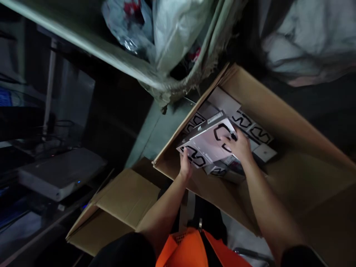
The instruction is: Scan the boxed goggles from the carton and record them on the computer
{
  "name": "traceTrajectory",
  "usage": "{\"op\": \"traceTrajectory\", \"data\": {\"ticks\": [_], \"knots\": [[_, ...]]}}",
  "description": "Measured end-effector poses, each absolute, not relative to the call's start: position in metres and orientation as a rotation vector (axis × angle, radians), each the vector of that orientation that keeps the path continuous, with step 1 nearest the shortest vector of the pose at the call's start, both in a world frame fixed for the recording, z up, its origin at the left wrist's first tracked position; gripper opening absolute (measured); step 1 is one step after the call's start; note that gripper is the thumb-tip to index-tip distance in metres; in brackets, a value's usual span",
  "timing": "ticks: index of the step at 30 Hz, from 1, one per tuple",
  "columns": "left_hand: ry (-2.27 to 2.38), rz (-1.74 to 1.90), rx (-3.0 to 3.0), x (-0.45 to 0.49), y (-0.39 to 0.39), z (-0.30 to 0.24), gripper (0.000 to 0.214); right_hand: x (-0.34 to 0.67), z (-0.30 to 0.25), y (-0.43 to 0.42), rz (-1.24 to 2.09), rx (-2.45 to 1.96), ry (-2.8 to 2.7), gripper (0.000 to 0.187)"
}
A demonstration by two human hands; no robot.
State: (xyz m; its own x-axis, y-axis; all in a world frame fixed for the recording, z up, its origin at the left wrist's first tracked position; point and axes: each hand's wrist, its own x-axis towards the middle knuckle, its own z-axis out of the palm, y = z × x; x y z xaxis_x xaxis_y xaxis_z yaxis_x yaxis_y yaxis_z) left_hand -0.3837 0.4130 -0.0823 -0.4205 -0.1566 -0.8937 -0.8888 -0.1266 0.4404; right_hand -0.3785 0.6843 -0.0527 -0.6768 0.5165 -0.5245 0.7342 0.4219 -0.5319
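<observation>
Between my two hands are white printed boxes point(204, 145) with bold black looping outlines; whether this is a pair side by side or one long box I cannot tell. My left hand point(185, 166) grips the lower left end, thumb on the printed face. At the upper right end my right hand point(239, 145) is closed around the edge, its fingers partly over the print. They are held tilted inside the mouth of a large open cardboard carton point(289, 111). Below and behind them lie several similar boxes point(260, 133) in the carton, partly covered by my hands.
A smaller open cardboard carton point(128, 194) stands at the lower left. Above hangs a frayed-edged fabric sack point(155, 79) with plastic bags point(178, 33) in it. A grey flat device point(61, 172) with a blue light sits at left. White wrapped bundles point(311, 40) are at upper right.
</observation>
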Motion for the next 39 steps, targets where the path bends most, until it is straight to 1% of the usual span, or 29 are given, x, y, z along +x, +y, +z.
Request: {"op": "traceTrajectory", "data": {"ticks": [2,4,7,9,11,14,16,18,20,23,27,28,30,32,34,39], "knots": [[1.598,1.607,-1.05,-0.373,0.414,-0.031,0.079,-0.347,0.018,0.687,-1.149,1.253,2.369,0.082],[1.611,1.64,-0.896,-0.364,0.407,0.024,0.082,-0.316,0.088,0.682,-1.152,1.424,2.325,0.085],[1.665,1.695,-0.713,-0.361,0.383,0.109,0.078,-0.279,0.182,0.658,-1.114,1.573,2.301,0.091],[1.731,1.721,-0.669,-0.366,0.36,0.165,0.076,-0.267,0.232,0.635,-1.117,1.575,2.339,0.091],[1.813,1.779,-0.656,-0.375,0.331,0.22,0.075,-0.269,0.271,0.61,-1.172,1.493,2.409,0.091],[1.931,1.892,-0.664,-0.391,0.273,0.294,0.07,-0.3,0.316,0.565,-1.273,1.243,2.515,0.089],[1.988,1.98,-0.698,-0.404,0.222,0.335,0.067,-0.337,0.339,0.525,-1.342,1.021,2.565,0.088],[2.053,2.08,-0.778,-0.415,0.16,0.363,0.065,-0.38,0.356,0.474,-1.429,0.754,2.596,0.085],[2.145,2.156,-0.915,-0.426,0.091,0.376,0.066,-0.422,0.366,0.413,-1.515,0.463,2.6,0.083],[2.316,2.144,-1.113,-0.445,-0.017,0.373,0.067,-0.485,0.369,0.307,-1.585,0.137,2.567,0.085],[2.481,1.95,-1.28,-0.482,-0.156,0.364,0.061,-0.567,0.365,0.157,-1.646,-0.1,2.411,0.095],[2.497,1.87,-1.329,-0.493,-0.188,0.364,0.058,-0.586,0.364,0.122,-1.646,-0.143,2.364,0.093],[2.517,1.7,-1.402,-0.514,-0.243,0.364,0.053,-0.619,0.36,0.059,-1.635,-0.191,2.267,0.083],[2.532,1.55,-1.42,-0.536,-0.289,0.363,0.05,-0.645,0.354,0.006,-1.624,-0.18,2.182,0.073],[2.536,1.456,-1.428,-0.556,-0.325,0.359,0.051,-0.666,0.346,-0.035,-1.62,-0.153,2.133,0.067],[2.466,1.339,-1.486,-0.593,-0.374,0.337,0.059,-0.709,0.321,-0.096,-1.555,-0.123,2.138,0.058]]}}
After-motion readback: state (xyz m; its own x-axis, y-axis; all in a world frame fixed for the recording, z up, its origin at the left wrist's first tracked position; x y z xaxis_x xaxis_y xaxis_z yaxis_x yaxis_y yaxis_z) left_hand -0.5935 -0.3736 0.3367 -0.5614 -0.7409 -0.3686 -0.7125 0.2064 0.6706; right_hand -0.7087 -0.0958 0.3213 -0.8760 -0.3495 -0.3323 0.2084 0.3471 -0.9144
